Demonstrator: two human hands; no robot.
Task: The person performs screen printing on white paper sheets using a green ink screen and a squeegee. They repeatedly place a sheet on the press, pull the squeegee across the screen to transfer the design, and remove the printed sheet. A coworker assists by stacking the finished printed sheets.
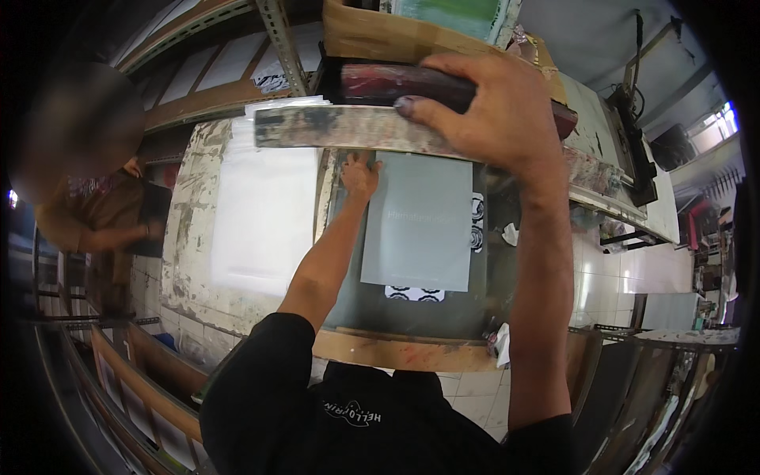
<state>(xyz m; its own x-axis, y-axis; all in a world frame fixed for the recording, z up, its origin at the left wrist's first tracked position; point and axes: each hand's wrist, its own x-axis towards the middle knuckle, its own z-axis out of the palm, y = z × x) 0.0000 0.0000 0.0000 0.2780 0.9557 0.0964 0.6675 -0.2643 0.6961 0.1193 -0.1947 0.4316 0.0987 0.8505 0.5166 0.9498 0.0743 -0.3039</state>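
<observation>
My right hand (507,115) is closed over a dark red squeegee handle (380,82), its thumb against a stained wooden frame bar (332,127). The bar is held above the far end of the work surface. Below it lies a light grey sheet (416,222) with faint print, flat on a dark glassy board (348,293). My left hand (361,176) reaches to the sheet's upper left corner, fingers apart and palm down. Black-and-white patterned pieces (415,293) peek out from beneath the sheet's near and right edges. What lies behind the raised bar is mostly hidden.
A stack of white sheets (265,214) rests on a paint-worn table (190,190) to the left. Another person (103,214) stands beyond it. Wooden edging (404,350) borders the board in front of me. Metal shelving (281,47) rises behind; crumpled white scraps (511,233) lie at right.
</observation>
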